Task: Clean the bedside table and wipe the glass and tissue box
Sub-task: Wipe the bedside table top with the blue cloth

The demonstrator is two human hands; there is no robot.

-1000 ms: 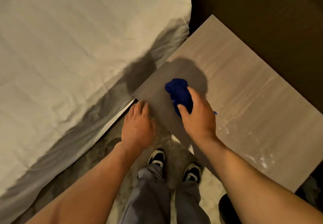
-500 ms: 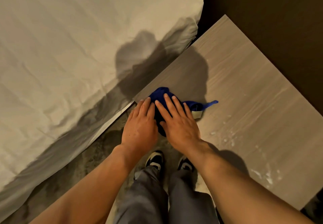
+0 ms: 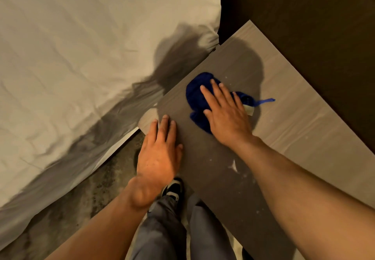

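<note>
Pressing flat, right hand (image 3: 227, 115) pins blue cloth (image 3: 195, 92) on bedside table (image 3: 304, 121).

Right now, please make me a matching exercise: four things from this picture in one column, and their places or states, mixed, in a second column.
Column 1:
1. blue cloth
2. left hand
3. white crumbs
4. bed sheet

Column 2:
A. wrinkled, left of the bedside table
B. pressed flat under the right hand
C. scattered on the table's near part
D. flat on the table's near-left corner, holding nothing

Pairs: 1-B, 2-D, 3-C, 4-A
</note>
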